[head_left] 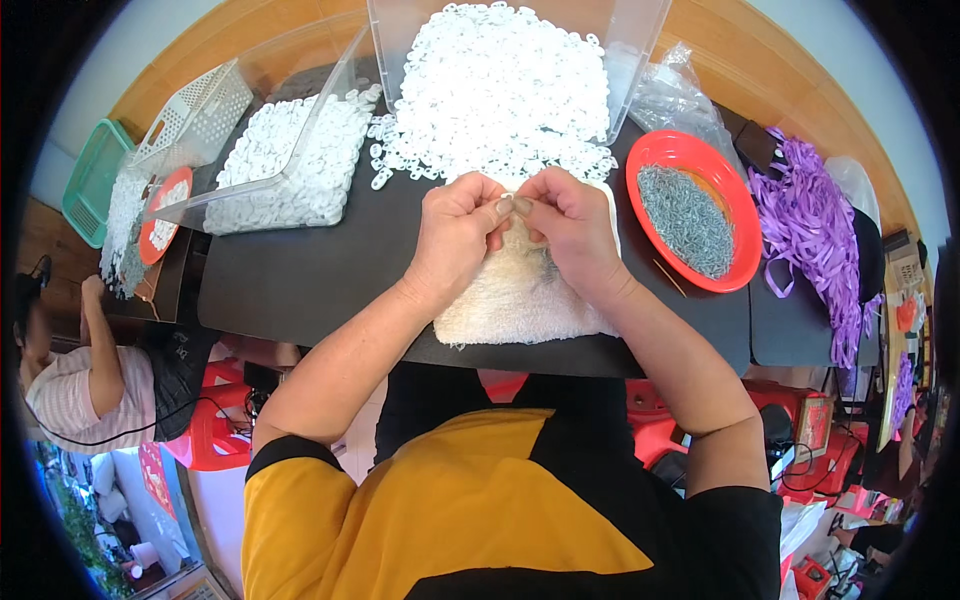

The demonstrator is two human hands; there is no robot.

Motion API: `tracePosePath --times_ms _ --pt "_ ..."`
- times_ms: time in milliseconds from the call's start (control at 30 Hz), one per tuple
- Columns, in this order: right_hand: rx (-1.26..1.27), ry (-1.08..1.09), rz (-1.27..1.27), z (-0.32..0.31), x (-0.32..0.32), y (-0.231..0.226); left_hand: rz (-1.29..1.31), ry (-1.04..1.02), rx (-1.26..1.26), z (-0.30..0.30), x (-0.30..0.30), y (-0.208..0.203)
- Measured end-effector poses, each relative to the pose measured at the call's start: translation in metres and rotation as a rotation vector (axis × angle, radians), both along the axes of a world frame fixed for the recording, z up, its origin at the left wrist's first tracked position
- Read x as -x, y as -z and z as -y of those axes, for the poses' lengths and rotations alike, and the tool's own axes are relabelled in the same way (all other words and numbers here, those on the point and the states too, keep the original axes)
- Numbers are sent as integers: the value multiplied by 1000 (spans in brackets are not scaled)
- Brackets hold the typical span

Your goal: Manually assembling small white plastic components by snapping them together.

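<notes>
Over a folded cream towel (525, 312), my left hand (452, 232) and my right hand (574, 228) meet, thumbs and index fingertips pinched close together. A tiny whitish bit shows between the fingertips, too small and covered to name. Grey smudges mark the towel under my hands. Just beyond them, small white oval plastic pieces with holes (500, 85) spill out of a clear plastic bin (630, 75) onto the table. To the right of my right hand sits a red bowl (750, 240) of small grey metal pieces (685, 220). A thin wooden stick (669, 279) lies between bowl and towel.
Another clear bin (325, 125) of white pieces stands left on the dark table (270, 285). Purple ribbons (815, 225) heap at the right, near a clear plastic bag (685, 95). Far left are a white basket (205, 110), a green basket (90, 185) and a seated person (90, 395).
</notes>
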State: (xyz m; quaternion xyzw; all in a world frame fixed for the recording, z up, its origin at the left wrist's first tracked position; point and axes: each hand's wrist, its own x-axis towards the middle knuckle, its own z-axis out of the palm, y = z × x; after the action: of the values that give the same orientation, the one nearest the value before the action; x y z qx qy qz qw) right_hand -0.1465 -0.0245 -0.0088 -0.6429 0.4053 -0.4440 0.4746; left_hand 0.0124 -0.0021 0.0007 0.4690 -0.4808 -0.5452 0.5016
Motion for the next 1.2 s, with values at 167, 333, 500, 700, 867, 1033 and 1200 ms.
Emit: tracePosePath --times_ms 167,333,500,700,867,1033,1200 --pt "9 16 -54 2 3 -14 -62 24 5 3 0 1" --pt "-98 71 -92 4 5 -21 -64 -13 -68 3 -1 -5" --pt "28 58 -218 5 8 -16 -49 7 -52 4 0 -1" --pt "95 65 -280 4 7 -16 -5 29 -20 4 -2 0" --pt "41 24 -241 4 9 -15 -30 26 -48 4 -1 -3" --pt "76 5 -257 1 5 -11 5 46 -27 3 -2 -1" --pt "-54 32 -142 3 4 -14 -31 43 -12 4 0 4"
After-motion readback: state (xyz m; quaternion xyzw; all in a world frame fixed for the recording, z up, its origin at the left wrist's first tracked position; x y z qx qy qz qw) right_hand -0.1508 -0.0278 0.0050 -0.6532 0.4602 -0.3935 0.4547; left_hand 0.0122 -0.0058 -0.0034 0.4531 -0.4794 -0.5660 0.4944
